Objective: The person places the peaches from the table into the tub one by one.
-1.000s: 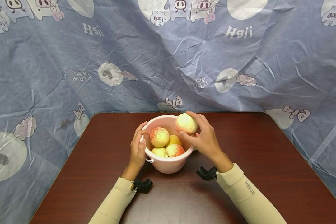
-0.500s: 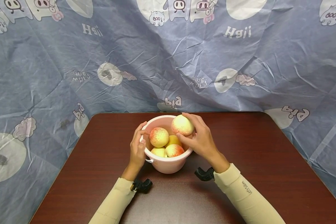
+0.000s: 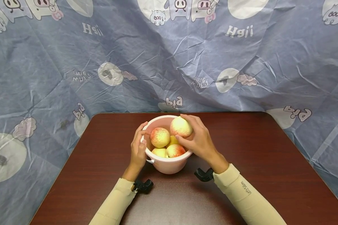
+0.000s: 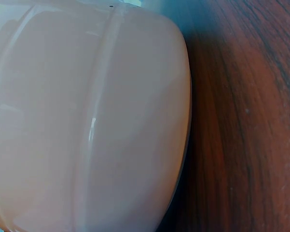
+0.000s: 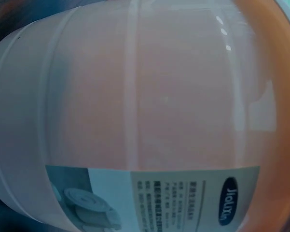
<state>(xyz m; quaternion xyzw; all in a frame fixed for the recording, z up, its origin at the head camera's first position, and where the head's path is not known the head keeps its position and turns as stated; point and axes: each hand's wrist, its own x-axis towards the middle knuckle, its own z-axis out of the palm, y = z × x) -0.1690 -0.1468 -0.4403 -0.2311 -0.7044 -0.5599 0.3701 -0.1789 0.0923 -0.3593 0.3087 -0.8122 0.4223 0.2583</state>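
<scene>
Filling both wrist views, the pink bucket (image 3: 169,165) hides both hands: left (image 3: 138,150) grips its rim, right (image 3: 200,140) grasps 1 peach (image 3: 181,127).

Your right wrist camera sits very close to the pink plastic bucket (image 5: 149,96), so its outer wall fills nearly the whole frame just ahead of your hand. The wall is smooth and glossy, with a few small bright glints toward the upper right. Raised ribs run across it, and a paler band follows the curved edge on the left. Low on the wall is a pale blue-green printed label (image 5: 149,198): it carries a small drawing of a round container at its left, rows of tiny text too small to read in the middle, and a dark blue oval logo (image 5: 227,201) at its right. A deeper orange-pink tone shows along the right edge.
</scene>
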